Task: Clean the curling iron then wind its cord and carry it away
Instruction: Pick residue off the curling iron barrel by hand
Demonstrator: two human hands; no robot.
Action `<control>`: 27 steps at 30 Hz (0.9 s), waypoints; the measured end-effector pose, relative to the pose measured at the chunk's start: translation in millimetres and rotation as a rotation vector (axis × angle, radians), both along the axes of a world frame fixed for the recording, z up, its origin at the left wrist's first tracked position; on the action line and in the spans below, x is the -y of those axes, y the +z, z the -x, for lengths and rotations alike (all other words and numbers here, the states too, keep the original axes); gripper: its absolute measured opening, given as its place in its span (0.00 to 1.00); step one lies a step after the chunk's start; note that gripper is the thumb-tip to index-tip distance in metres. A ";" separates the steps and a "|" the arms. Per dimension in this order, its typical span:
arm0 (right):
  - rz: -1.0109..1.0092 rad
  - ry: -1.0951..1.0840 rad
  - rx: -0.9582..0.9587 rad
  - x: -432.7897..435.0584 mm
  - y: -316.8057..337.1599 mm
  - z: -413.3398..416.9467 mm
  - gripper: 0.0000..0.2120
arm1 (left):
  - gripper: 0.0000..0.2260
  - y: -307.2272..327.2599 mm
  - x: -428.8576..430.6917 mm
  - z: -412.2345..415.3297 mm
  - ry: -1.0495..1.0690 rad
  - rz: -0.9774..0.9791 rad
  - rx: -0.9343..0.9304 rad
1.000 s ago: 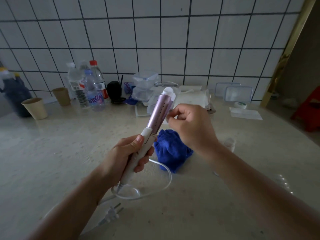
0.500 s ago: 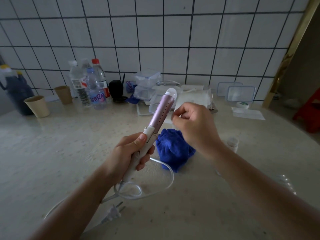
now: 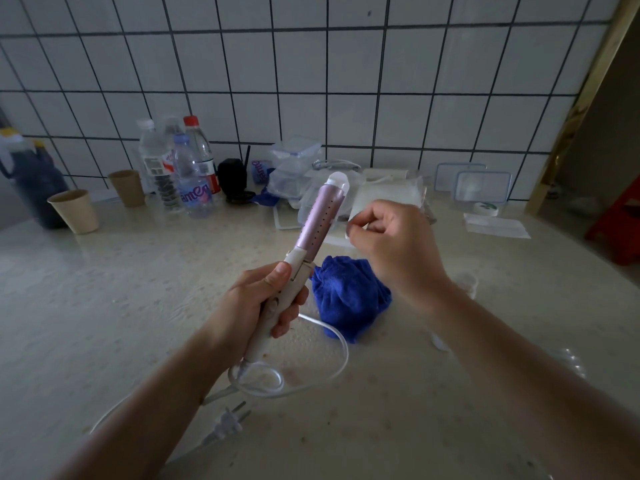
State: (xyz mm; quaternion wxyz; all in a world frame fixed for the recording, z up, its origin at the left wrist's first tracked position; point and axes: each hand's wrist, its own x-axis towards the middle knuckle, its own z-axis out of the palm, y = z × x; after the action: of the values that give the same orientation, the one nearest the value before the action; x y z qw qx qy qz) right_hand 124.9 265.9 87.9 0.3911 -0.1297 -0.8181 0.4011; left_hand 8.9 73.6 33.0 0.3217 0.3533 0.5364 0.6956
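My left hand [image 3: 266, 303] grips the white handle of the curling iron [image 3: 320, 220], which points up and away with its pink barrel and white tip. Just right of the barrel, not touching it, my right hand [image 3: 394, 247] pinches a small white wipe [image 3: 358, 228] between thumb and fingers. The white cord [image 3: 332, 368] hangs from the handle and lies in loose loops on the counter. Its plug [image 3: 225, 426] rests near my left forearm. A crumpled blue cloth [image 3: 349, 296] sits on the counter behind the iron.
Along the tiled wall stand water bottles [image 3: 190, 174], two paper cups [image 3: 74, 211], a dark jug [image 3: 31, 181], clear plastic boxes [image 3: 294, 164] and lids [image 3: 481, 185]. A small clear jar [image 3: 465, 282] is behind my right wrist. A red stool [image 3: 620, 223] stands at the right.
My right hand has drawn back to the right, off the barrel it was touching. The iron stays upright in my left hand.
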 end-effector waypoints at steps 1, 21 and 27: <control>-0.011 0.042 0.029 6.7 -4.5 0.6 0.11 | 0.21 0.7 -0.1 0.6 0.011 -0.003 0.019; -0.026 0.152 0.073 18.0 -13.6 4.8 0.09 | 0.23 6.3 0.3 -4.7 0.013 0.015 -0.020; 0.225 0.043 -0.043 -7.7 9.7 1.5 0.11 | 0.24 7.7 -0.7 -10.0 0.040 0.041 -0.145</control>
State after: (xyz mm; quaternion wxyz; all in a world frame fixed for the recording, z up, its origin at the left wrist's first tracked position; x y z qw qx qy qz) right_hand 123.4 273.7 97.7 0.3826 -0.1466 -0.7620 0.5016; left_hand 18.9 74.3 40.7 0.2753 0.3856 0.5795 0.6631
